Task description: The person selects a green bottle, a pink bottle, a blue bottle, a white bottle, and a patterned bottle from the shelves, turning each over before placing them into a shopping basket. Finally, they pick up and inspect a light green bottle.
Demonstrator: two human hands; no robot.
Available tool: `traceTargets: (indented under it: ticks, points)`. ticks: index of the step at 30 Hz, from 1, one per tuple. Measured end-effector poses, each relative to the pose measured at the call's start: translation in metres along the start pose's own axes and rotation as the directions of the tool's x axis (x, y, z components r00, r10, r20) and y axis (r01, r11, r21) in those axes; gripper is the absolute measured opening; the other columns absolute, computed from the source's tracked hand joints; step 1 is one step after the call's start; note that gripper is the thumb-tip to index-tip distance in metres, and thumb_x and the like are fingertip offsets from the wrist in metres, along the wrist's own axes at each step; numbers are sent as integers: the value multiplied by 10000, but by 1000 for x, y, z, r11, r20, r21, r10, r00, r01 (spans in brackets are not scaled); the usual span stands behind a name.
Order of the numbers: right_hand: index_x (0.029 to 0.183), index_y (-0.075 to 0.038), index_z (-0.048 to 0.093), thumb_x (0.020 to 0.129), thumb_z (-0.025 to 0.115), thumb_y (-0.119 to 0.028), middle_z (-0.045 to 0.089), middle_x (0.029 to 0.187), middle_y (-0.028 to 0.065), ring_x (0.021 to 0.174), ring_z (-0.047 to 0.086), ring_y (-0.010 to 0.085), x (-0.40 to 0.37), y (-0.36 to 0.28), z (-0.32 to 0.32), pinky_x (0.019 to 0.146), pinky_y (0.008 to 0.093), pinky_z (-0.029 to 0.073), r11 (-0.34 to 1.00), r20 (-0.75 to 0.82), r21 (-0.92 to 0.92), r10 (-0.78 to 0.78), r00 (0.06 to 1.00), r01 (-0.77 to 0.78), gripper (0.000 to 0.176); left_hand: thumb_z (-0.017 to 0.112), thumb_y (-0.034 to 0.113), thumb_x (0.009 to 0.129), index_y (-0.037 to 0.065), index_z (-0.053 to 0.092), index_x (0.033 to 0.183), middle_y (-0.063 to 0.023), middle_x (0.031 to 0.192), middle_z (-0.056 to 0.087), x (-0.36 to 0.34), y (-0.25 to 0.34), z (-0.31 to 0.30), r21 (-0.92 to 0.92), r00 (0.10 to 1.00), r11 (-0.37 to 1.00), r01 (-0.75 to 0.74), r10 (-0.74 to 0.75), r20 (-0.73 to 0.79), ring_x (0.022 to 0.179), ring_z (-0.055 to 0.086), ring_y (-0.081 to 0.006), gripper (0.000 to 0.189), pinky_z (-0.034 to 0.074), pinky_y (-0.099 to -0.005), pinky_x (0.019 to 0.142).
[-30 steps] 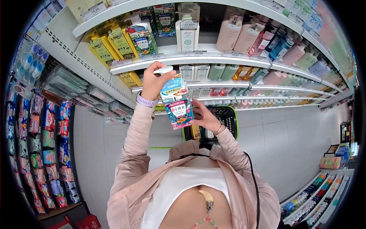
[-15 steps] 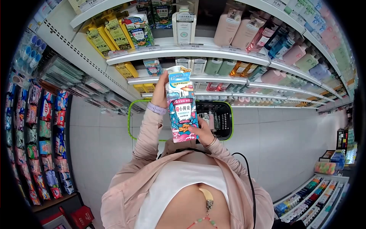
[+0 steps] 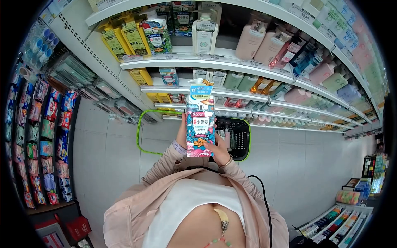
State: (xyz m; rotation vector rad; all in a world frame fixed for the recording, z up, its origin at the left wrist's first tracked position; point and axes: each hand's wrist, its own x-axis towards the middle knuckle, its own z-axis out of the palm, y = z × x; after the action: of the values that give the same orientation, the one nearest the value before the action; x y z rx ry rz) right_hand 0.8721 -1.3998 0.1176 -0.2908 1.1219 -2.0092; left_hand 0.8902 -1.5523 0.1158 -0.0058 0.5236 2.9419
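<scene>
Upright in front of my chest is a tall shampoo box (image 3: 200, 128), blue, white and pink with ginger pictures and a white pump-shaped top. My left hand (image 3: 181, 134) grips its left side, with most of the fingers hidden behind it. Against the lower right edge my right hand (image 3: 220, 150) is closed on the box, its thumb on the front face. Behind and below the box stands a black shopping basket (image 3: 247, 140) with a green rim and a green handle (image 3: 139, 133); a few bottles lie in it.
White shelves (image 3: 173, 58) ahead carry pump bottles, among them yellow bottles (image 3: 114, 43), a similar ginger-print bottle (image 3: 157, 35) and pink bottles (image 3: 250, 39). A rack of packets (image 3: 49, 159) stands at left. Low display shelves (image 3: 337, 225) are at lower right. Grey tiled floor (image 3: 285, 165) lies between.
My left hand has slid from the top of the shampoo box down to its left side. The box now stands straighter and slightly lower. My right hand stays near its lower right edge.
</scene>
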Motion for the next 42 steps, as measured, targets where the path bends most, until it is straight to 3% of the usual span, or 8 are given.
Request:
traceTargets:
  ticks: [12,20,24,30,32,34,36,42]
  points:
    - [1253,38,338,775,621,-72,512,1123,94,1006,504,143,-3,7,-16,881,274,409,999,103,16,35,994,-36,566,281,702,785,72,262,1344,-172,1282,406,-6,-10,-4,-120,998,990,-69,67,-14,1100,475,-314,843,426,-432,897]
    - [1339,27,216,733,669,-156,407,1250,102,1129,409,167,-4,10,-22,961,295,318,999,135,24,-35,990,32,778,320,685,791,66,263,1336,-189,1284,395,0,-14,-3,-244,993,963,-114,106,-46,1121,456,-317,827,418,-434,910]
    - [1342,26,210,731,670,-173,404,1256,101,1139,402,169,-4,6,-21,963,297,316,998,142,19,-60,988,58,790,317,679,796,61,266,1333,-188,1271,408,2,-12,6,-188,992,974,-126,120,-42,1113,465,-314,820,432,-429,895]
    - [1363,4,141,727,660,-47,308,1326,101,1193,346,177,-2,-7,-14,983,317,311,996,147,-12,-87,985,89,822,326,644,820,61,315,1306,-184,1240,438,11,4,15,-68,992,992,-108,103,-75,1079,490,-322,759,422,-457,897]
    - [1381,-37,103,710,638,31,306,1330,91,1197,362,197,-3,-19,-8,994,347,309,968,141,-112,-206,968,223,860,323,627,833,65,377,1264,-152,1187,496,16,14,23,32,974,985,-169,172,-146,1040,527,-292,710,452,-425,867]
    - [1393,-97,26,691,649,59,253,1354,86,1226,321,202,1,-11,-14,997,363,304,988,159,-65,-126,979,138,952,310,608,847,64,411,1232,-136,1127,541,23,18,36,71,957,976,-204,214,-197,978,567,-273,674,466,-417,847]
    - [1393,-121,-24,678,664,59,198,1379,84,1253,273,208,1,-18,-7,1001,370,299,935,129,-131,-312,941,329,1008,322,591,853,62,399,1237,-126,1142,531,27,17,51,120,944,961,-251,271,-191,1004,555,-261,658,464,-402,852]
    - [1379,-111,-86,657,726,-16,164,1388,125,1266,251,234,2,-22,-11,1014,390,271,904,106,-132,-396,912,408,1091,269,557,880,37,333,1275,-147,1192,483,37,1,51,348,911,877,-333,394,-123,1043,526,-280,657,425,-415,906]
